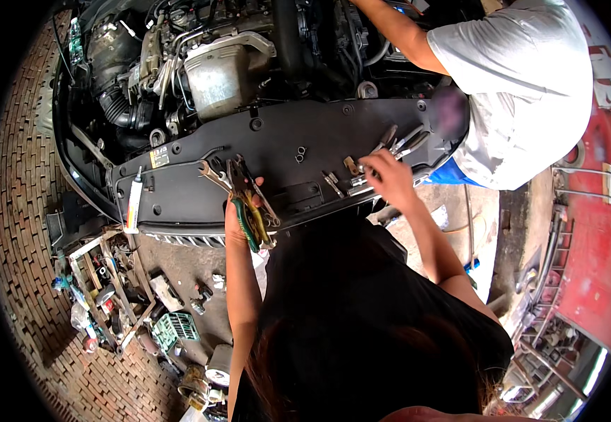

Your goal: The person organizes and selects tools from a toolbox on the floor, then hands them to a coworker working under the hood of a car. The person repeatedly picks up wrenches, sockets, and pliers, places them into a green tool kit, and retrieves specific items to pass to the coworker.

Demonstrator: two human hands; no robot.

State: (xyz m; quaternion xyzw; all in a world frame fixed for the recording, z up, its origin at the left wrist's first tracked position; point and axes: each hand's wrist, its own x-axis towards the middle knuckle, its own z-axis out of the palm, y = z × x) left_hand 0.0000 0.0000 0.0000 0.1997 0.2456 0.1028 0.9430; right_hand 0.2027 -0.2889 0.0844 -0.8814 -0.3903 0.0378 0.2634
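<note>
My left hand [233,219] is closed round a bundle of hand tools. In it are pliers with green handles [242,222], a yellow-handled tool [257,224] and several open-end wrenches [214,174] sticking up past the fingers. My right hand [390,177] reaches over the black plastic cover, its fingers bent down and drawn together at a silver metal rod [362,188]; what the fingertips hold is hidden. A small brass-coloured piece [350,165] lies beside those fingers. Just beyond are several silver wrenches [409,141]. Small metal sockets [300,154] and short metal pieces [331,183] lie between my hands.
The black cover [277,126] spans the front of an open engine bay with a metal heat shield [215,79]. A white tube [134,200] rests at its left. Another person in a grey shirt [516,77] leans in at right. Parts and a green crate [176,329] litter the floor.
</note>
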